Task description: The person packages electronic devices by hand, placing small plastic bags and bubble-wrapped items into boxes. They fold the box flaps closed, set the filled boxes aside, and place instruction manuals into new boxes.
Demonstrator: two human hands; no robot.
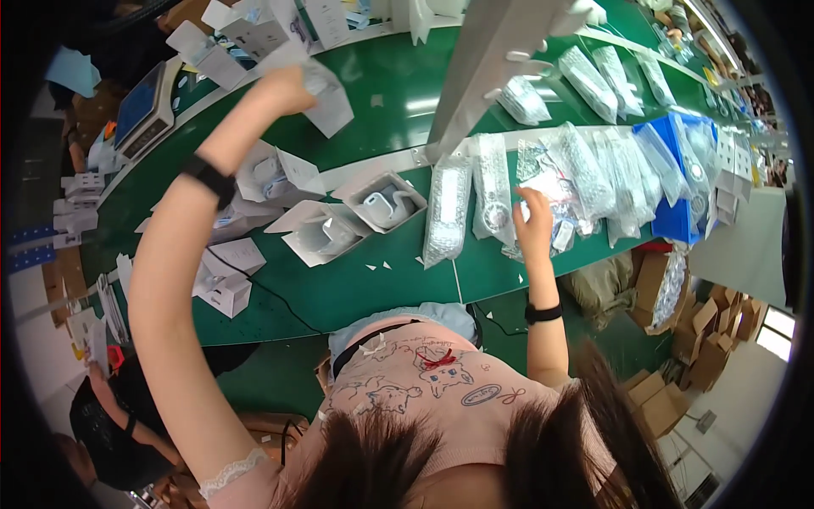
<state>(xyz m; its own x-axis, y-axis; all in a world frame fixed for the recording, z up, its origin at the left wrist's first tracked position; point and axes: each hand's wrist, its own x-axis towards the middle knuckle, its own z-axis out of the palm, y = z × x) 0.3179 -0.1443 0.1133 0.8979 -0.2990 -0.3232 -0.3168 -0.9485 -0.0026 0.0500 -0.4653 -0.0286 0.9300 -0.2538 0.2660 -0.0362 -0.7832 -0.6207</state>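
Note:
My left hand reaches far out over the green bench, its fingers closed on a white carton. My right hand is at a heap of small clear bags, fingers curled together; what they pinch, if anything, is too small to make out. Bubble-wrapped packages lie on both sides of it. Between my arms stand two open white boxes: one box holds a white device with a rounded frame, the other box something in clear plastic.
More open cartons stand beside my left forearm, and a black cable crosses the bench. A grey metal post rises ahead. On the right is a blue bin with wrapped packages. A co-worker sits at lower left.

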